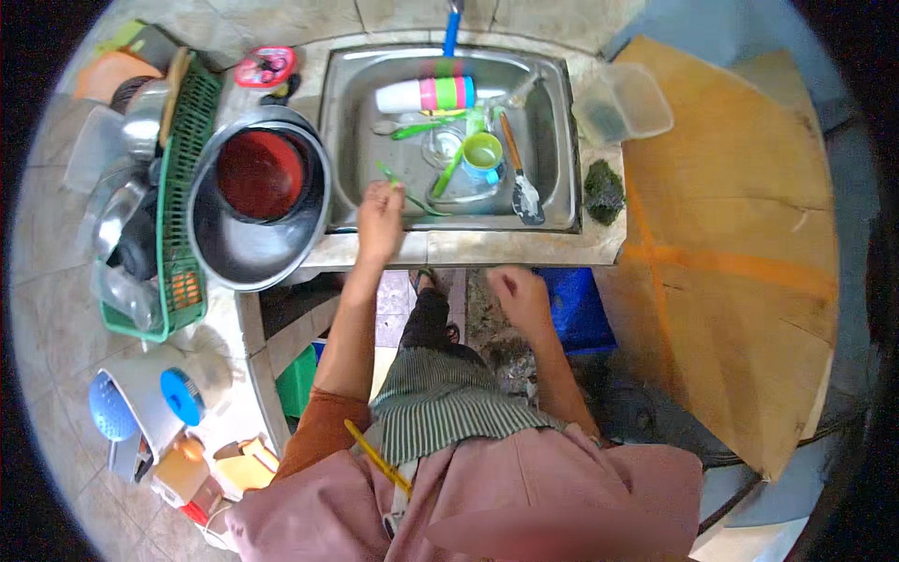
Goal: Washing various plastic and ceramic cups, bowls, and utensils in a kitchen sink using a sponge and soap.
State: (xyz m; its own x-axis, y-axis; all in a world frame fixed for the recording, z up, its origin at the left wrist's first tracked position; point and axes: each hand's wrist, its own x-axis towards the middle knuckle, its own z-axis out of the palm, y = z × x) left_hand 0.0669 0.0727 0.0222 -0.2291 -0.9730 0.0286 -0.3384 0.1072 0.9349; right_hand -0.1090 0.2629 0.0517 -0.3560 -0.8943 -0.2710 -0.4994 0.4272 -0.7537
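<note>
My left hand (383,211) is over the front left of the stainless steel sink (344,190). Its fingers are closed on a thin green utensil (425,205) that slants down to the right. Low in front of the counter's edge, my right hand (523,298) is curled, and no object shows in it. Inside the sink lie a row of nested coloured cups (425,95), a clear glass dish (444,145) and green-handled cutlery (421,130). A green cup (482,149) sits over a light-blue one. To its right rests a wooden-handled spatula (528,200) with white residue on its dark blade.
A large metal bowl (246,253) holding a red bowl (256,172) stands left of the sink, beside a green dish rack (184,126). On the right are a clear plastic container (625,104), a dark green scouring pad (604,191) and a cardboard sheet (737,281). A blue tap hose (451,34) hangs above.
</note>
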